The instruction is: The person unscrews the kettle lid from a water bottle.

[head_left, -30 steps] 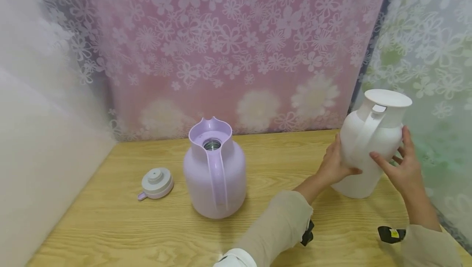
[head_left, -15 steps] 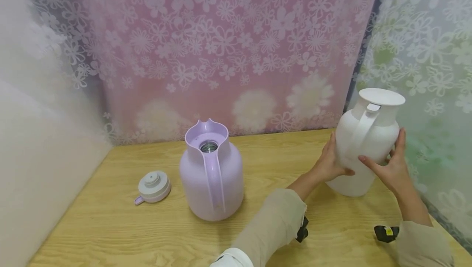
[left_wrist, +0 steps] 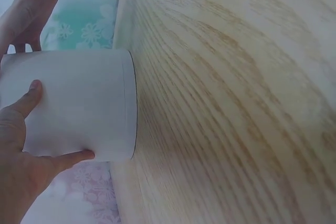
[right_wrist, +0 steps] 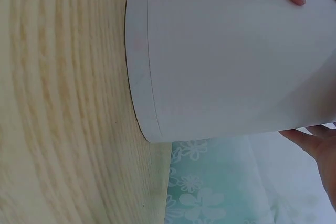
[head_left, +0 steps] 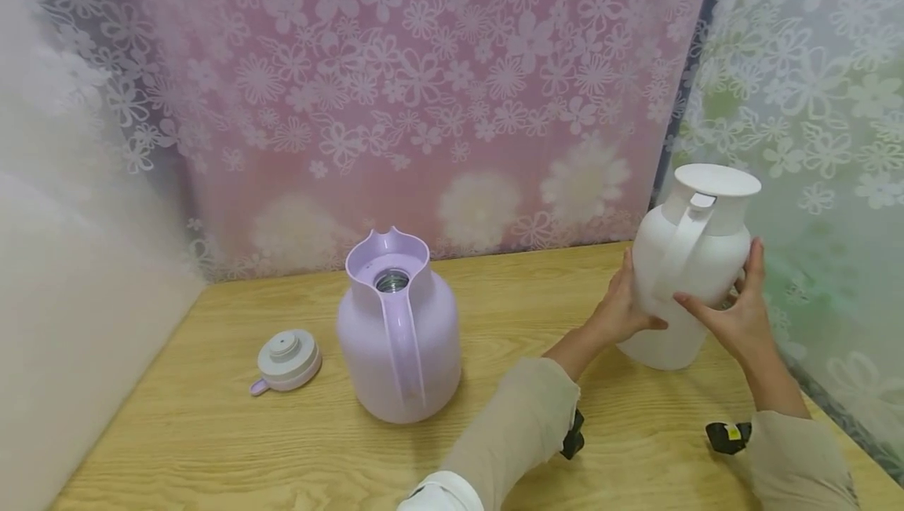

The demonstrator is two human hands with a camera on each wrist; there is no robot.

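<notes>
On the right side of the table, a white thermos jug (head_left: 699, 268) stands upright with its lid on and its handle facing me. My left hand (head_left: 617, 311) grips its left side, the thumb across the front of the lower body. From the other side my right hand (head_left: 741, 326) holds the body, its thumb in front and its other fingers partly hidden behind. Both wrist views show the jug's base (left_wrist: 128, 108) right at the tabletop. Left of centre is a lavender thermos jug (head_left: 402, 354), its mouth uncovered and its handle towards me.
A grey and lavender stopper (head_left: 286, 362) lies on the wood-grain table (head_left: 212, 448), left of the lavender jug. Floral sheeting (head_left: 459, 87) rises behind the table and along its right edge. A pale wall (head_left: 85, 220) borders the left side.
The whole scene has shifted slightly left as the head view turned. Both hands keep their grip on the white jug, which stays in about the same place on the table.
</notes>
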